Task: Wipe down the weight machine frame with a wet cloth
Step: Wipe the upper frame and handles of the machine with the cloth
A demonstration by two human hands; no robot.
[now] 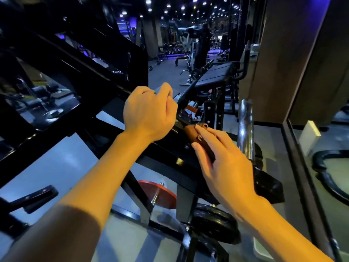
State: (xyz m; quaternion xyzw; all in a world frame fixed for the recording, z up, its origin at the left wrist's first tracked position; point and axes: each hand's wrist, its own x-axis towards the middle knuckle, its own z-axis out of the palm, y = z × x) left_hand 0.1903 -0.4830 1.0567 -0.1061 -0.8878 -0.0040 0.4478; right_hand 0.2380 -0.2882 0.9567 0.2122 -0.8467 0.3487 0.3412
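Note:
The black weight machine frame (79,118) fills the left and middle of the head view, its beams slanting down to the right. My left hand (149,112) grips the upper edge of one slanted beam, fingers curled over it. Lower right, my right hand (222,157) presses a folded brown cloth (196,132) against the same beam, with the thumb under the cloth's dark edge and the fingers laid over it. Most of the cloth is hidden beneath that hand.
A chrome plate sleeve (245,127) stands just right of the cloth. A red weight plate (160,193) and a black plate (215,222) sit low on the frame. A padded bench (215,74) is behind, and a mirror wall (321,129) at the right.

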